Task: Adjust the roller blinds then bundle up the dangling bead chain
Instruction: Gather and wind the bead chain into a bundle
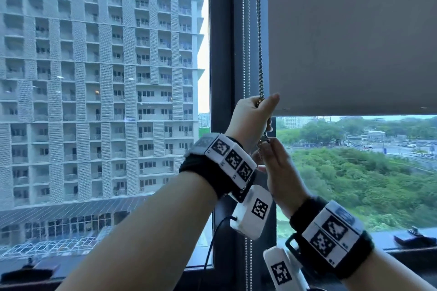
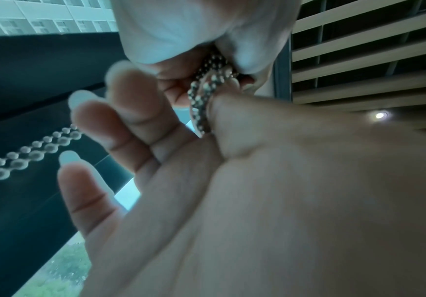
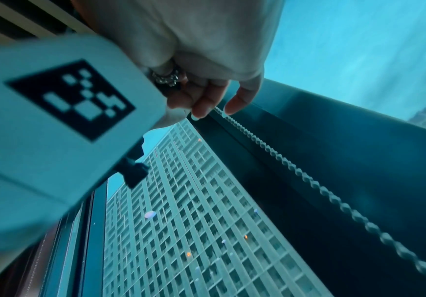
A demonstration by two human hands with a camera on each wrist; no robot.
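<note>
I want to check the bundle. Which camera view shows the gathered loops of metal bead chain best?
The left wrist view: gathered loops of metal bead chain fill the centre, pinched between both hands. The head view shows only a small bunch; the right wrist view shows a glimpse.

A dark window sill (image 1: pixel 383 238) runs along the foot of the glass. A small dark object (image 1: pixel 415 237) rests on it at the right; another dark shape (image 1: pixel 26 273) lies at the left.

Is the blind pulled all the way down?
No, the blind stops partway, and trees and a road show through the glass below its bottom edge.
</note>
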